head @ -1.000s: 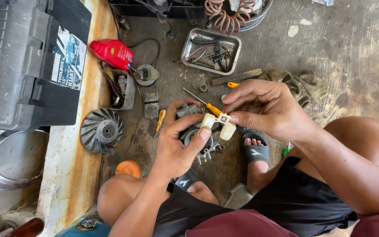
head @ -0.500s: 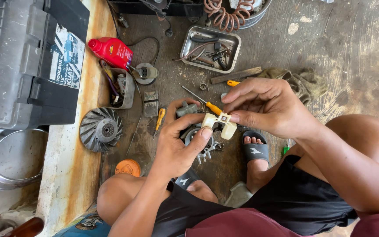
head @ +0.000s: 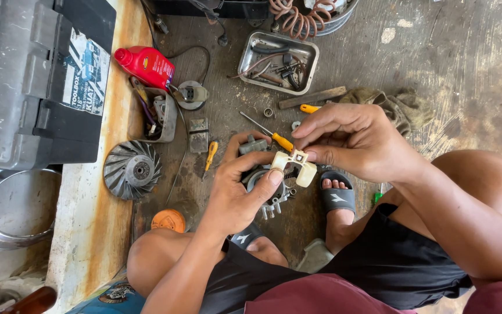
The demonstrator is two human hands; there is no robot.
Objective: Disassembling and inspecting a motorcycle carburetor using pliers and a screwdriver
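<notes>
I sit on the floor (head: pixel 472 64) and hold a small cream plastic part (head: pixel 295 165) between both my hands, above my knees. My left hand (head: pixel 240 195) pinches it with the thumb from below, and my right hand (head: pixel 352 142) grips its top with the fingertips. Just behind it lies a yellow-handled screwdriver (head: pixel 269 135), and farther away a metal tray (head: pixel 278 62) and a red bottle (head: pixel 145 65).

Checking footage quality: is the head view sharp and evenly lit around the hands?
Head view: sharp, soft daylight; left hand and right hand crisp on the cream plastic part; brighter glare on the concrete floor upper right.
</notes>
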